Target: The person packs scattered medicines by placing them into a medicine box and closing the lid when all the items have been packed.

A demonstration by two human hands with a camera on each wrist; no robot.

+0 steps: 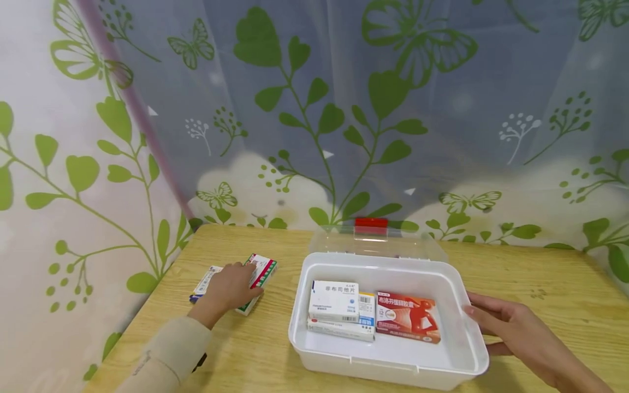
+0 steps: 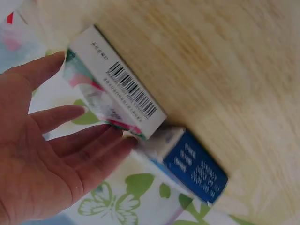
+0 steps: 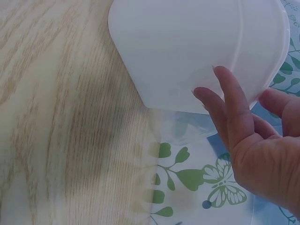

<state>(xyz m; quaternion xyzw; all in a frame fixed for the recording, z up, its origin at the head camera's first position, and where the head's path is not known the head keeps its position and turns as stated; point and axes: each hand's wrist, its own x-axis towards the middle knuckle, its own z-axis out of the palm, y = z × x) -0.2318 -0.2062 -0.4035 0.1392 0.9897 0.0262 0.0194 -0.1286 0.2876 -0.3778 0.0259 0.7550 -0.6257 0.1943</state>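
Note:
On the left, my left hand (image 1: 228,289) reaches over two medicine boxes with its fingers loosely spread. Its fingertips are at a white box with green and red stripes (image 1: 266,266); the left wrist view shows its barcode side. Beside that box lies a white and blue box (image 2: 194,166), partly hidden by the hand in the head view. My right hand (image 1: 516,327) rests against the right side of a white plastic container (image 1: 383,372), thumb at the rim and fingers extended along the outer wall.
Inside the container are a red medicine box (image 1: 408,318), a white box (image 1: 334,299) lying on another white box (image 1: 339,329), and a blue and yellow box (image 1: 366,308). The clear lid (image 1: 329,241) with a red latch (image 1: 371,225) stands open behind, near the patterned curtain (image 1: 304,136).

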